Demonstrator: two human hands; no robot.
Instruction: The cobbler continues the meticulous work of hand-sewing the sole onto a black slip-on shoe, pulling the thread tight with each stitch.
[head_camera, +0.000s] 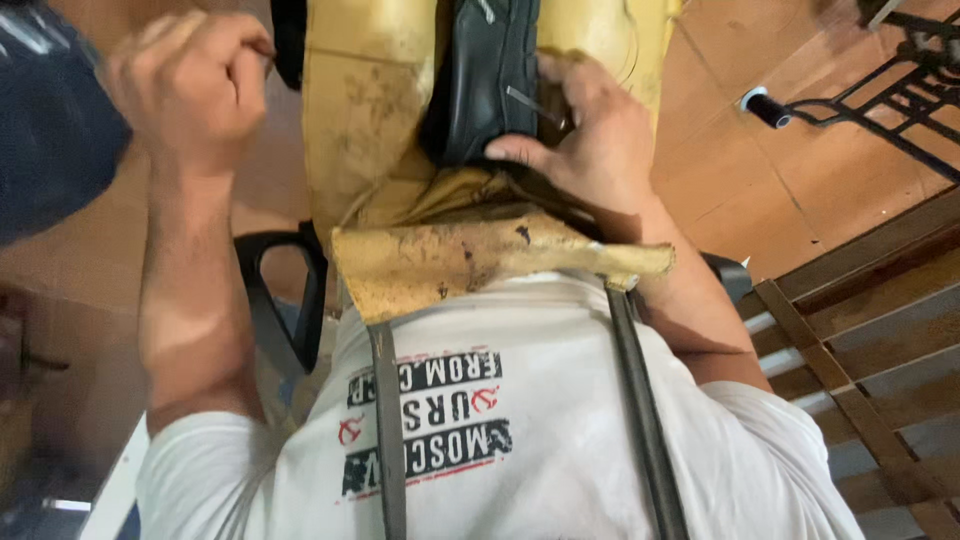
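Observation:
My right hand (592, 135) presses down on a black leather piece (487, 75) that lies on a worn yellow leather apron (372, 120) over my lap. A thin metal needle or pin (530, 104) sticks out of the black leather just by my fingers. My left hand (190, 85) is raised at the upper left in a tight fist. It seems to pinch something thin, perhaps a thread, which I cannot make out. Two dark apron straps (640, 420) run down over my white printed shirt (520, 440).
A black plastic chair arm (290, 290) stands beside my left forearm. Terracotta floor tiles (750, 170) lie to the right, with a black iron frame (900, 85) at the upper right and brown wooden slats (860, 350) at the lower right. Dark blue cloth (40, 120) fills the upper left.

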